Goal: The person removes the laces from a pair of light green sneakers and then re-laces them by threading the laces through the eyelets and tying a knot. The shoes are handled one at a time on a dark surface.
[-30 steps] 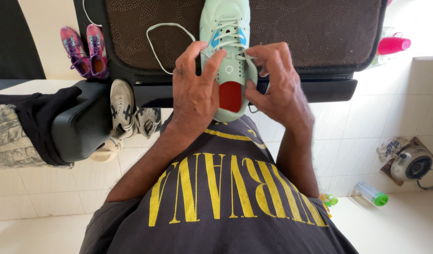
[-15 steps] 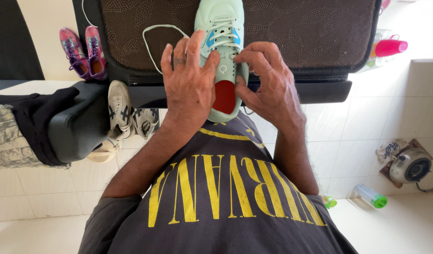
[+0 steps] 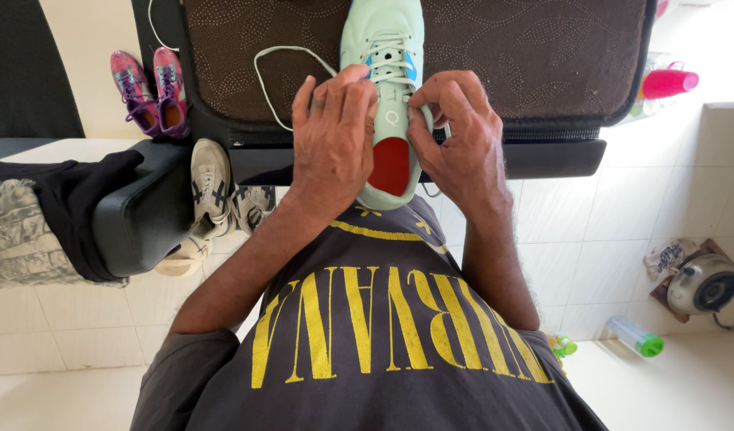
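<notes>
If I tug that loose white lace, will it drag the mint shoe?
Probably not. The lace lies in a slack loop, so it looks floppy. The mint shoe seems light, but the left hand and right hand pin it.

Shoe [image 3: 387, 96] on cushion [image 3: 542, 56], between hands; sneakers [image 3: 223, 191] left, below.

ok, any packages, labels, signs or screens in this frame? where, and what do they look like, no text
Shirt print: large yellow lettering across the dark grey shirt, bottom centre.
Shoe logo: small round pale mark on the mint shoe between left hand and right hand.
Crumpled wrapper: whitish with blue marks, floor at right, beside a metal pot.
No signs or screens.
</notes>
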